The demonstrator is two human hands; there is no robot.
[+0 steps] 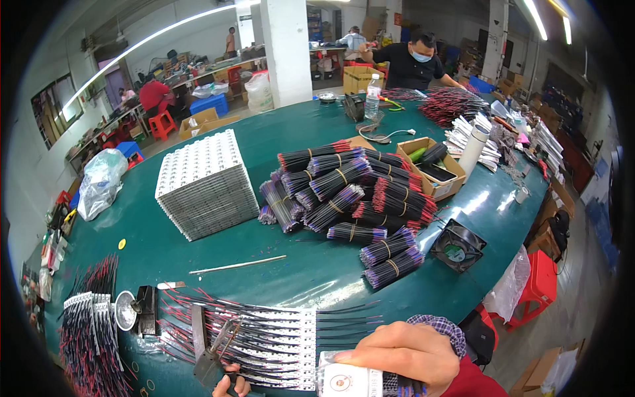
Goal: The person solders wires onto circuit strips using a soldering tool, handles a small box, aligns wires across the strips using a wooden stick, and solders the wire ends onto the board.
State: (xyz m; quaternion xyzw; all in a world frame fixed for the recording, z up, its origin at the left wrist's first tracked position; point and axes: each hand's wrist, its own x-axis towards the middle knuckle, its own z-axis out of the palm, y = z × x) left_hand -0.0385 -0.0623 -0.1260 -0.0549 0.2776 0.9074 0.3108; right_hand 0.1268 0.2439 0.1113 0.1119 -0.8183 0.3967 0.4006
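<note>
At the lower right, my right hand (405,352) is closed around a white packet with a round emblem (340,382). Dark wire ends with purple tips (402,385) show below its fingers. My left hand (233,382) is mostly cut off by the lower edge, its fingers curled at a dark grey tool with thin metal prongs (210,366). Beneath the tool, black and red wires (264,337) stretch to a white circuit board panel (308,344), just left of the packet. More dark wires (350,321) extend from the panel's right side.
Rubber-banded wire bundles (340,178) are heaped mid-table beside a tall stack of white panels (211,192). A black fan (458,245) lies to the right. At the left are a small metal dish (126,311) and wired boards (92,331). A masked person (417,63) sits across the table.
</note>
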